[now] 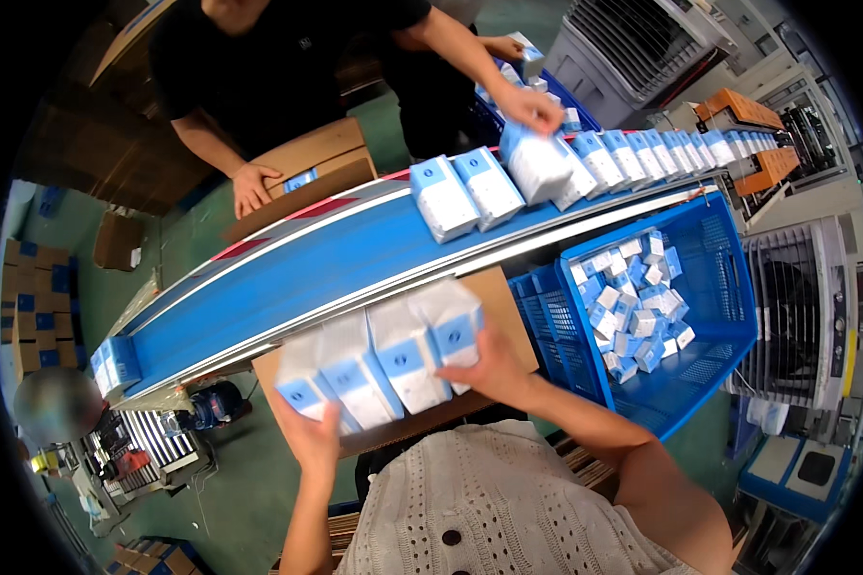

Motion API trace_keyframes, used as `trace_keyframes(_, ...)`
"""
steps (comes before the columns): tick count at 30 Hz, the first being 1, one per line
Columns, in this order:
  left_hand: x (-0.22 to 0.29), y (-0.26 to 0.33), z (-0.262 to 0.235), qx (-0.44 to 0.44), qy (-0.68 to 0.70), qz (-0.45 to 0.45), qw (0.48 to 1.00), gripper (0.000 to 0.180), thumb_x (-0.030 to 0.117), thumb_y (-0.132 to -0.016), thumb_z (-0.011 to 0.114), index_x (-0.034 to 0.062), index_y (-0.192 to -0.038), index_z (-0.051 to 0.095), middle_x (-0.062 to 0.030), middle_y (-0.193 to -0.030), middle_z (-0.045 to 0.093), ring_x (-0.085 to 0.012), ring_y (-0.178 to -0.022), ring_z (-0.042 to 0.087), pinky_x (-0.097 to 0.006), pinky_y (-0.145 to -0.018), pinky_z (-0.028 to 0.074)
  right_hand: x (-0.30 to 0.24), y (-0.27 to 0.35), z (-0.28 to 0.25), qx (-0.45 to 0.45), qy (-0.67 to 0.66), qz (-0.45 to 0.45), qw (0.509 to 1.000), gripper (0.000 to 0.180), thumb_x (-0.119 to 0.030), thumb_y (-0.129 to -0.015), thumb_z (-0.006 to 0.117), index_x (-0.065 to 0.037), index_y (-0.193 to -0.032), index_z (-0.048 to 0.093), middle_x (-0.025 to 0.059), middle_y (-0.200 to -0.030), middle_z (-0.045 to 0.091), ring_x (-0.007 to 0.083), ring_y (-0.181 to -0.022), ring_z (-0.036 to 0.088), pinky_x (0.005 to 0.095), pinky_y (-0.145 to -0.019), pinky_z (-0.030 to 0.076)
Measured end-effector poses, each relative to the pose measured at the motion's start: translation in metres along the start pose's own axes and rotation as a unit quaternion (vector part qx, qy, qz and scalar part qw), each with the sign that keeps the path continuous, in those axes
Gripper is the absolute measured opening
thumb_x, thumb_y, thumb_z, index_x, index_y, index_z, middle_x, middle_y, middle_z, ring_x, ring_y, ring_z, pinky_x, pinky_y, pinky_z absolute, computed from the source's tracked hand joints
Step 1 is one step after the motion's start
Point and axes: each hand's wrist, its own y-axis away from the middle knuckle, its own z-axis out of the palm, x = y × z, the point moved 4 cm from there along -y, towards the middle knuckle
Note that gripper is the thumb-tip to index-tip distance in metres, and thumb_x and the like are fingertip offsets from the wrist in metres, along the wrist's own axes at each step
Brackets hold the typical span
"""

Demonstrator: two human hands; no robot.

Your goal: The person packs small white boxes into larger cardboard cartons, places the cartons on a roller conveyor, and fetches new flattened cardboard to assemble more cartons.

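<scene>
My left hand (311, 433) and my right hand (497, 372) press in from both ends of a row of white-and-blue packs (393, 356). Several packs stand side by side in this grip, slightly blurred. Under them is an open cardboard box (501, 305), mostly hidden by the packs and my hands. Just beyond runs a blue conveyor belt (288, 278), with similar packs (489, 187) lined up along its right part. Across the belt, a co-worker's hand (537, 110) is on a blurred pack (535, 165).
A blue plastic crate (710, 355) with many small white-and-blue boxes stands at my right. The co-worker's other hand (251, 189) rests on a carton (321, 153). More packs (115, 366) sit at the belt's left end. Grey fan units (794, 307) stand at the right.
</scene>
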Motion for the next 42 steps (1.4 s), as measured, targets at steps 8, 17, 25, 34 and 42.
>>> trace_keyframes(8, -0.101, -0.017, 0.036, -0.246, -0.289, -0.018, 0.925, 0.023, 0.008, -0.077, 0.053, 0.0066, -0.1, 0.053, -0.0204, -0.081, 0.059, -0.035, -0.074, 0.057, -0.042, -0.062, 0.046, 0.071, -0.04, -0.015, -0.02, 0.306, -0.052, 0.95, 0.011, -0.01, -0.078, 0.051, -0.005, -0.068, 0.052, 0.0115, -0.065, 0.053, 0.0301, -0.058, 0.053, 0.0397, -0.05, 0.041)
trace_keyframes(17, -0.044, -0.02, 0.192, -0.452, -0.18, 0.272, 0.83, 0.029, 0.003, -0.075, 0.048, 0.0068, -0.102, 0.056, -0.0097, -0.106, 0.056, -0.028, -0.104, 0.05, -0.036, -0.084, 0.043, 0.054, -0.203, -0.02, -0.022, 0.275, 0.075, 0.958, 0.035, -0.026, -0.068, 0.06, -0.002, -0.093, 0.055, 0.0197, -0.104, 0.051, 0.0386, -0.089, 0.053, 0.0431, -0.077, 0.045)
trace_keyframes(25, -0.088, 0.044, 0.318, -0.431, -0.262, 0.472, 0.723, 0.038, 0.015, -0.08, 0.047, 0.0119, -0.118, 0.05, -0.0048, -0.121, 0.047, -0.0253, -0.119, 0.037, -0.046, -0.097, 0.029, -0.041, -0.028, -0.032, -0.066, 0.182, 0.022, 0.981, 0.04, -0.021, -0.07, 0.064, -0.004, -0.103, 0.052, 0.017, -0.096, 0.052, 0.0351, -0.085, 0.054, 0.0422, -0.07, 0.045)
trace_keyframes(34, -0.122, 0.061, 0.335, -0.52, -0.222, 0.32, 0.76, 0.042, 0.018, -0.08, 0.048, 0.0149, -0.122, 0.045, -0.0042, -0.129, 0.039, -0.0234, -0.124, 0.03, -0.051, -0.1, 0.02, 0.065, -0.008, 0.098, -0.206, 0.124, 0.097, 0.966, 0.034, -0.028, -0.074, 0.056, 0.001, -0.092, 0.052, 0.0222, -0.098, 0.052, 0.0367, -0.08, 0.056, 0.0432, -0.069, 0.046)
trace_keyframes(42, -0.128, 0.061, 0.275, -0.457, -0.33, 0.502, 0.656, 0.039, 0.022, -0.084, 0.041, 0.0159, -0.122, 0.045, -0.0022, -0.13, 0.039, -0.0193, -0.123, 0.032, -0.061, -0.099, 0.012, 0.157, 0.026, 0.171, -0.302, 0.379, 0.09, 0.87, 0.023, -0.018, -0.076, 0.051, -0.004, -0.093, 0.055, 0.0187, -0.103, 0.052, 0.0354, -0.099, 0.05, 0.0447, -0.077, 0.045)
